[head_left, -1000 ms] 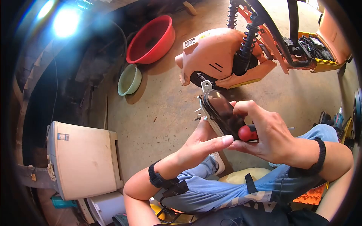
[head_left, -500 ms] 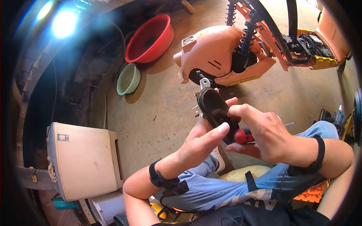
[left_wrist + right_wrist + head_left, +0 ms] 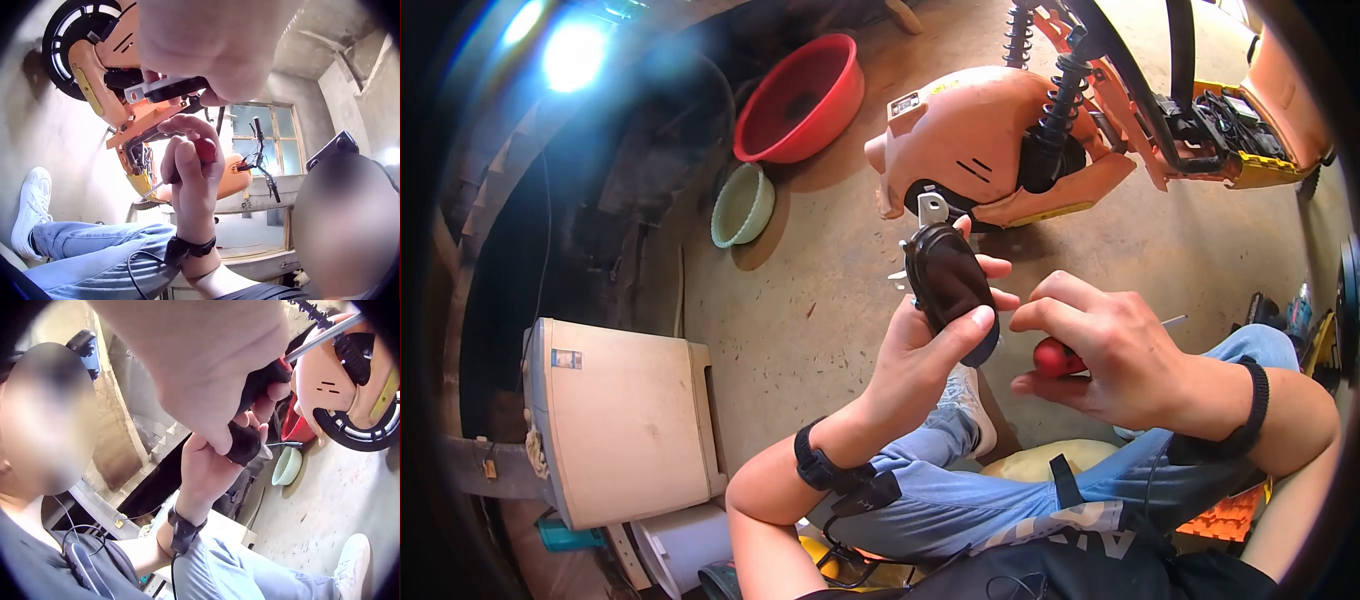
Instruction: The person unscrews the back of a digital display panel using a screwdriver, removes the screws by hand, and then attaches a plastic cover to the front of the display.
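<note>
My left hand (image 3: 905,350) holds a dark, glossy oval lamp-like part (image 3: 950,275), with the thumb on its near end and the fingers behind it. A pale metal bracket (image 3: 932,208) with a hole sticks out at its far end. In my right hand (image 3: 1120,350) a screwdriver (image 3: 1055,357) with a red-and-black handle is gripped, its metal shaft (image 3: 325,337) pointing away from the part. The right index finger and thumb are spread beside the part, a small gap from it in the head view. In the left wrist view the part (image 3: 178,89) appears edge-on.
An orange scooter (image 3: 970,140) with black springs stands ahead on the concrete floor. A red basin (image 3: 840,110) and pale green bowl (image 3: 745,205) sit to the left. Nearer are a cream box (image 3: 630,420) and white bucket (image 3: 685,550). Tools (image 3: 1300,310) lie at right.
The left hand has drawn the oval part leftward, away from the right hand, and turned it more upright. The right hand, which was against the part, is now apart from it, still holding the screwdriver.
</note>
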The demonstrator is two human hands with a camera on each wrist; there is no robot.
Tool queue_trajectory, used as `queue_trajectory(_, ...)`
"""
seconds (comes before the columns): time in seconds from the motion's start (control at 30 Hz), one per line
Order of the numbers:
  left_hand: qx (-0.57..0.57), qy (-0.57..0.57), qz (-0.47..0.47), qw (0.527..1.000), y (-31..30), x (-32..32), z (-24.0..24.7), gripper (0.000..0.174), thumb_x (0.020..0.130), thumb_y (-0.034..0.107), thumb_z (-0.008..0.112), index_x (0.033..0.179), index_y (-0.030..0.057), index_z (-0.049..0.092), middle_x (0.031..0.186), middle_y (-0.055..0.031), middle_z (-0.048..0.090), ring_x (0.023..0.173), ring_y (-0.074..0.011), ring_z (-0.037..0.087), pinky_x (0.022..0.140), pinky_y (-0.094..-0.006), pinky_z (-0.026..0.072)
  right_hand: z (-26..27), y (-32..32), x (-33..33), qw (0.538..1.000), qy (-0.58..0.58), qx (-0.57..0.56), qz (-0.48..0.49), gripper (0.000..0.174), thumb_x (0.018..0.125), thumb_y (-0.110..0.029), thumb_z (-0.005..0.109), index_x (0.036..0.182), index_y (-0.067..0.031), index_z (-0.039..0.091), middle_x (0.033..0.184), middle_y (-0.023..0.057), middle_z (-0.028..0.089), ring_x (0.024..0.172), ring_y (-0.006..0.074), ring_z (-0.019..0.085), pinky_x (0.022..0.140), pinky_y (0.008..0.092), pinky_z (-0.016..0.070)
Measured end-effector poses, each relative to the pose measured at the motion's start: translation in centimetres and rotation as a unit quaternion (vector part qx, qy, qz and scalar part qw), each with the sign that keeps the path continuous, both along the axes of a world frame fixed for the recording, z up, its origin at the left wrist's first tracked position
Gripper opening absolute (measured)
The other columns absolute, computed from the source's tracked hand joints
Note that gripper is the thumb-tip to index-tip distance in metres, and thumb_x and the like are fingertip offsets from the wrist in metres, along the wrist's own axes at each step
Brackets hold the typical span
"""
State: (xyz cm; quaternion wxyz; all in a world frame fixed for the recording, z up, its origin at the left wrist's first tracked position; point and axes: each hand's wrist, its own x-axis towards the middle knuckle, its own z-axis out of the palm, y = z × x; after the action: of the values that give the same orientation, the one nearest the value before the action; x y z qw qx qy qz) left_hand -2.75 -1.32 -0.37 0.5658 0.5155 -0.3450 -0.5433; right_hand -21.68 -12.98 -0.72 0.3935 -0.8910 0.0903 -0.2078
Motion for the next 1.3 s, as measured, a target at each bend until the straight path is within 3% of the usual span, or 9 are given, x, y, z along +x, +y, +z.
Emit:
queue_trajectory(0.13, -0.017, -0.111, -0.008, 0.994, 0.1, 0.1, 0.2, 0.077, 0.091, 0.006, 0.063, 0.155, 0.0064, 0.02, 0.131, -0.0067, 0.051, 0.112, -0.0131, 0.057, 0.098, -0.0296, 0.0449, 0.0, -0.3, -0.2, 0.999, 0.045, -0.007, 0.004, 0.03, 0.079, -0.021, 0.079, 0.098, -0.0077, 0.059, 0.089, 0.0108, 0.058, 0.073, 0.0348, 0.063, 0.062, 0.0436, 0.0497)
queue_trajectory(0.33, 0.001, -0.148, 0.004, 0.989, 0.3, 0.0, 0.1, 0.068, 0.091, 0.002, 0.061, 0.151, 0.0077, 0.031, 0.124, -0.0024, 0.05, 0.097, -0.0089, 0.051, 0.089, -0.0251, 0.0449, -0.3, -0.4, -0.2, 0.998, 0.069, -0.009, 0.013, 0.028, 0.08, -0.02, 0.078, 0.093, -0.0083, 0.057, 0.084, 0.0107, 0.057, 0.072, 0.0351, 0.062, 0.062, 0.0436, 0.0482)
queue_trajectory(0.47, 0.01, -0.157, 0.002, 0.988, 0.4, 0.2, -0.5, 0.067, 0.09, 0.003, 0.063, 0.149, 0.0077, 0.033, 0.122, -0.0021, 0.05, 0.095, -0.0082, 0.05, 0.086, -0.0246, 0.0455, -0.2, -0.5, -0.1, 0.997, 0.08, -0.004, 0.017, 0.028, 0.08, -0.02, 0.079, 0.092, -0.0075, 0.057, 0.083, 0.0111, 0.057, 0.073, 0.0353, 0.062, 0.062, 0.0427, 0.048)
queue_trajectory(0.57, -0.016, -0.216, -0.014, 0.976, 0.6, 0.5, -0.9, 0.067, 0.089, -0.001, 0.065, 0.148, 0.0026, 0.033, 0.115, -0.0015, 0.052, 0.092, -0.0056, 0.053, 0.082, -0.0221, 0.0452, -0.3, -0.4, -0.1, 0.996, 0.087, 0.001, 0.012, 0.028, 0.079, -0.018, 0.079, 0.091, -0.0062, 0.057, 0.084, 0.0117, 0.058, 0.072, 0.0352, 0.062, 0.062, 0.0416, 0.0482)
queue_trajectory(0.67, -0.016, -0.158, -0.004, 0.987, 0.7, 0.6, -1.3, 0.066, 0.089, -0.001, 0.064, 0.148, 0.0029, 0.034, 0.112, -0.0013, 0.052, 0.095, -0.0059, 0.053, 0.084, -0.0228, 0.0455, -0.5, -0.4, -0.1, 0.996, 0.088, 0.003, 0.007, 0.027, 0.079, -0.017, 0.08, 0.091, -0.0051, 0.058, 0.083, 0.0121, 0.059, 0.072, 0.0347, 0.061, 0.062, 0.0406, 0.0481)
queue_trajectory(0.8, -0.011, -0.182, -0.002, 0.983, 0.9, 0.9, -1.1, 0.065, 0.089, -0.001, 0.063, 0.147, 0.0035, 0.034, 0.111, -0.0016, 0.052, 0.099, -0.0065, 0.053, 0.086, -0.0243, 0.0458, -0.7, -0.5, -0.2, 0.995, 0.102, 0.007, 0.0, 0.028, 0.078, -0.016, 0.081, 0.091, -0.0043, 0.059, 0.082, 0.0123, 0.058, 0.071, 0.0338, 0.061, 0.063, 0.0401, 0.0478)
queue_trajectory(1.1, -0.021, -0.046, 0.01, 0.999, 1.1, 1.5, 0.0, 0.068, 0.088, 0.002, 0.065, 0.148, 0.0047, 0.033, 0.117, -0.0041, 0.054, 0.106, -0.0131, 0.057, 0.093, -0.0307, 0.0459, -1.9, -0.8, -0.1, 0.985, 0.164, 0.038, -0.027, 0.034, 0.081, -0.026, 0.08, 0.094, -0.0039, 0.059, 0.078, 0.0164, 0.06, 0.073, 0.0356, 0.061, 0.065, 0.0421, 0.0478)
queue_trajectory(1.3, -0.044, 0.196, 0.01, 0.98, 1.2, 2.6, 0.2, 0.058, 0.093, 0.006, 0.059, 0.146, 0.0039, 0.035, 0.121, -0.0097, 0.057, 0.109, -0.0222, 0.061, 0.099, -0.0394, 0.0484, -3.0, -1.0, 0.2, 0.972, 0.213, 0.075, -0.063, 0.036, 0.086, -0.035, 0.076, 0.096, -0.0035, 0.061, 0.078, 0.0185, 0.063, 0.075, 0.0362, 0.063, 0.069, 0.0417, 0.0491)
